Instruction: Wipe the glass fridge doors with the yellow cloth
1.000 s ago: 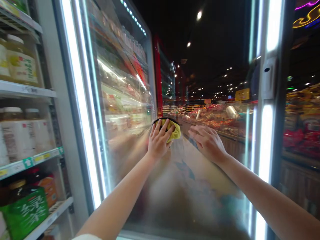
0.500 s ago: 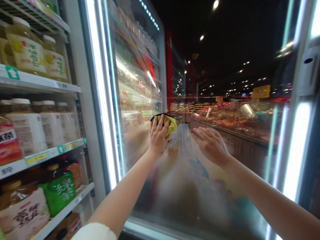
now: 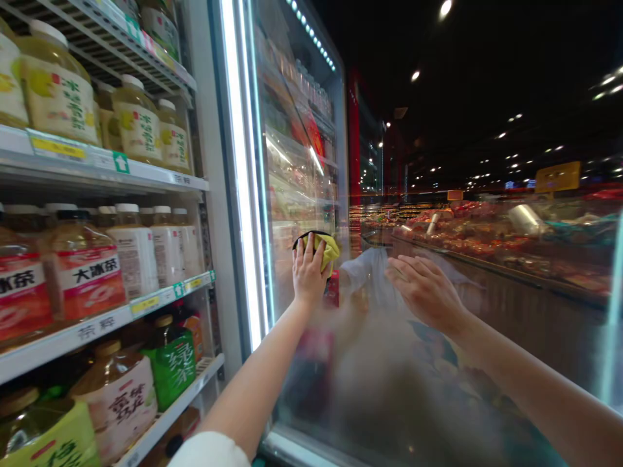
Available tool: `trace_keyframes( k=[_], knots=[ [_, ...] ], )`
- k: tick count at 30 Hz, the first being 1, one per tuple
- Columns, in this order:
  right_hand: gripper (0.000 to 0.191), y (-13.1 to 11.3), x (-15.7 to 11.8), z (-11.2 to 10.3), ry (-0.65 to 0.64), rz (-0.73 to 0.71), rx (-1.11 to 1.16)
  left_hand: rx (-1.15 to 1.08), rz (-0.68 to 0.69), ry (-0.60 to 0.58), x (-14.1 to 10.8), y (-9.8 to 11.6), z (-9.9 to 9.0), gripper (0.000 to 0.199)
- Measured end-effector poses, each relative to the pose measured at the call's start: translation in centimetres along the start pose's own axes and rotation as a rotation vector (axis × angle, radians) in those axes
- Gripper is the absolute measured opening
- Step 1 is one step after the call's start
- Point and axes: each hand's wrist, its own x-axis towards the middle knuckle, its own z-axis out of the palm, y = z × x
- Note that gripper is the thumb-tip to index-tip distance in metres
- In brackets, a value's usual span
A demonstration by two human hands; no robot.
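Cloth (image 3: 331,250), yellow, dark-edged: at frame centre, held in the grip of the left hand (image 3: 309,275), fingers spread, against the glass door (image 3: 374,383). Right hand (image 3: 431,292): right of centre, nothing held; door contact cannot be told. Cloth best pressed flat, pressure evenly applied.

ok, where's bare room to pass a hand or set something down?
Passing: in front of the glass door, between the left hand on the yellow cloth and the right hand. Setting down: at best a sliver of lower shelf right of the green-labelled bottle. Crowded: the shelves above, lined with bottles.
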Motion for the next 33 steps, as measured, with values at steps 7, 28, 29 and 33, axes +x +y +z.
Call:
trace_keyframes(
  k=[7,28,29,33],
  knots=[
    [0.031,-1.6,1.5,-0.1,-0.025,-0.04,0.019,-0.022,0.195,-0.094,-2.5,-1.0,0.4,0.058],
    [0.032,-9.3,9.5,4.4,-0.027,-0.171,0.11,-0.084,-0.226,0.038,-0.8,-10.3,-0.9,0.055],
    [0.032,-9.6,9.7,4.8,-0.032,-0.178,0.117,-0.089,-0.252,0.046,-2.0,-10.6,-0.7,0.055],
    [0.033,-10.7,11.5,6.3,-0.033,-0.224,0.142,-0.073,-0.246,0.054,-4.9,-10.7,-0.1,0.055]
  ],
)
